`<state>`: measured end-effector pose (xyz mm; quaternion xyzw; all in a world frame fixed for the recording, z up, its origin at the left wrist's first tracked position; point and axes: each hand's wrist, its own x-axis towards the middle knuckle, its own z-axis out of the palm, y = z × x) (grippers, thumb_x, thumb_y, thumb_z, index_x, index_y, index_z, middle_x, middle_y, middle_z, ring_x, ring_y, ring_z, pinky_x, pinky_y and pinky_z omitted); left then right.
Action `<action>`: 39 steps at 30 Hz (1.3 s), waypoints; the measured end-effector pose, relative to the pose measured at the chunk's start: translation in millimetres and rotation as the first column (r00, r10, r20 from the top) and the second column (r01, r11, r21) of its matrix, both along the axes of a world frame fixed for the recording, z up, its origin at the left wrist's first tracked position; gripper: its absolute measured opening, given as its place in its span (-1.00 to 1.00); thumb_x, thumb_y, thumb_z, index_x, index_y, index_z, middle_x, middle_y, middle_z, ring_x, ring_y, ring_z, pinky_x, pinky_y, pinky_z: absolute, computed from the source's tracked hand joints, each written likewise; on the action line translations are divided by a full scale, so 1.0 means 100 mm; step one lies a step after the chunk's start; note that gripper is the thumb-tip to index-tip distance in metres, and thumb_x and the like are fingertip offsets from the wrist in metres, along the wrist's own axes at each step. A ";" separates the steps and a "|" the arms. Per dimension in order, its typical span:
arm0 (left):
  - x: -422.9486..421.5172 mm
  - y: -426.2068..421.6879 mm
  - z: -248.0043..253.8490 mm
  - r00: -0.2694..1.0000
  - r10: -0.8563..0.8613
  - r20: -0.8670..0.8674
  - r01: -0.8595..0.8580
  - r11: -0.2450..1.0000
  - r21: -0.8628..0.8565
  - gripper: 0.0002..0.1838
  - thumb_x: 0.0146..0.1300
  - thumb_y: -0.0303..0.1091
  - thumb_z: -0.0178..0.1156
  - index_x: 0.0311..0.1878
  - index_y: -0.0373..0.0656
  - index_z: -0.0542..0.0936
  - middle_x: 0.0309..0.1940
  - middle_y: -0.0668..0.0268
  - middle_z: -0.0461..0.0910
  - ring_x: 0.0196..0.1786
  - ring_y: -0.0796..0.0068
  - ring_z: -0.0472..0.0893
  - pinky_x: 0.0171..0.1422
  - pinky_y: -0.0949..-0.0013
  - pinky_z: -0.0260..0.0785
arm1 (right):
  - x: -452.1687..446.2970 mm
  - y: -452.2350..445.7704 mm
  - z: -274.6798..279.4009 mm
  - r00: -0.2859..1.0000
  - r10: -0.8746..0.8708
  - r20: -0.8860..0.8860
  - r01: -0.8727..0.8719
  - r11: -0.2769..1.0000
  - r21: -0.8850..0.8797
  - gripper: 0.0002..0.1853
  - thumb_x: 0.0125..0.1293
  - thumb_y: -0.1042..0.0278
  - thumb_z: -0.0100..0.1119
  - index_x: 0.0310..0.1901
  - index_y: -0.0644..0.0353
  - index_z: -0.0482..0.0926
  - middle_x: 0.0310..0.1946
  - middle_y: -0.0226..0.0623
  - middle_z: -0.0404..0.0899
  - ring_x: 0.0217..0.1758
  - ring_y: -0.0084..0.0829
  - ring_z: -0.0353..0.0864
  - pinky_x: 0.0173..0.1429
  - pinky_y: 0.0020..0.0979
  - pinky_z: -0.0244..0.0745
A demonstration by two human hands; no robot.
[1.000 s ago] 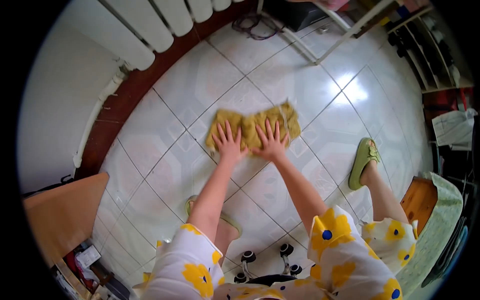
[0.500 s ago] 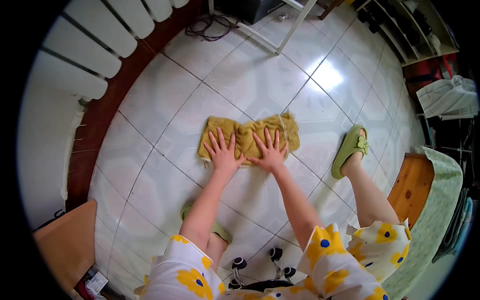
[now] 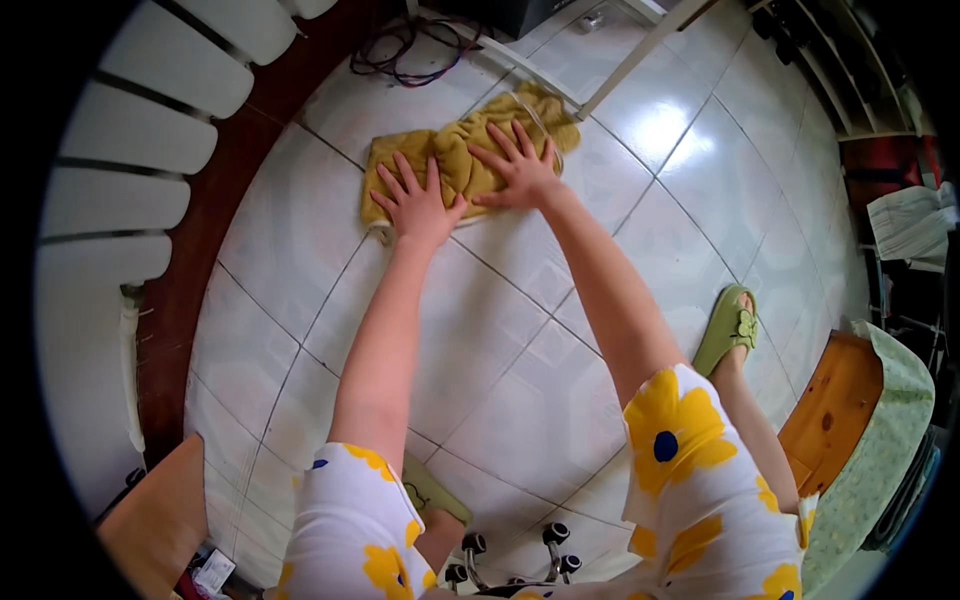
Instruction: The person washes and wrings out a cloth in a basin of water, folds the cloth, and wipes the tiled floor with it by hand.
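Note:
A mustard-yellow cloth [image 3: 452, 158], folded and bunched in the middle, lies on the tiled floor [image 3: 510, 380]. My left hand [image 3: 417, 207] presses flat on its left part, fingers spread. On its right part rests my right hand [image 3: 520, 175], also flat with the fingers apart. Both arms reach forward, and the cloth's far right end touches or lies very close to the foot of a white metal leg [image 3: 632, 62].
Dark cables [image 3: 410, 50] lie just beyond the cloth. A white radiator [image 3: 130, 140] lines the left wall. Green slippers [image 3: 727, 325] are on my feet. Chair casters [image 3: 555, 533] stand near me, a wooden bench [image 3: 832, 400] to the right, a shelf [image 3: 835, 70] at far right.
Both hands have pushed the cloth forward across the floor, away from me and slightly left, up toward the white metal leg. The cloth is now turned at a slant.

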<state>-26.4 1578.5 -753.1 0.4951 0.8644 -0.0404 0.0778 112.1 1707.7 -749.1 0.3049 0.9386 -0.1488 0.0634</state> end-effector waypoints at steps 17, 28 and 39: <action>-0.74 0.58 -0.02 0.999 0.001 0.044 0.006 0.989 -0.148 -0.11 0.18 0.33 -0.12 0.48 0.13 -0.11 0.47 -0.02 -0.44 0.46 -0.29 -0.34 0.36 -0.42 -0.34 | -0.66 0.40 -0.10 0.994 -0.104 0.019 0.103 0.994 0.036 -0.02 -0.08 -0.57 0.04 0.41 -0.55 -0.05 0.51 -0.46 -0.27 0.56 -0.18 -0.43 0.41 0.30 -0.47; 0.90 -1.29 0.25 0.929 -0.332 0.162 0.366 0.883 -0.294 -0.11 0.10 0.31 -0.05 0.47 0.21 0.00 0.47 -0.04 -0.50 0.45 -0.31 -0.45 0.35 -0.44 -0.51 | 1.25 -2.08 0.21 0.921 -0.376 0.101 0.387 0.913 -0.132 -0.01 -0.03 -0.43 0.12 0.43 -0.43 -0.07 0.51 -0.36 -0.32 0.55 -0.11 -0.47 0.38 0.35 -0.50; 1.17 -1.32 0.12 0.880 -0.397 0.259 0.400 0.915 0.045 -0.09 0.02 0.15 0.17 0.44 0.10 0.10 0.47 -0.01 -0.41 0.47 -0.27 -0.40 0.35 -0.43 -0.49 | 1.64 -1.97 0.18 0.919 -0.392 0.037 0.394 0.910 -0.131 -0.02 -0.11 -0.35 0.25 0.40 -0.49 0.04 0.51 -0.46 -0.26 0.56 -0.17 -0.43 0.38 0.36 -0.47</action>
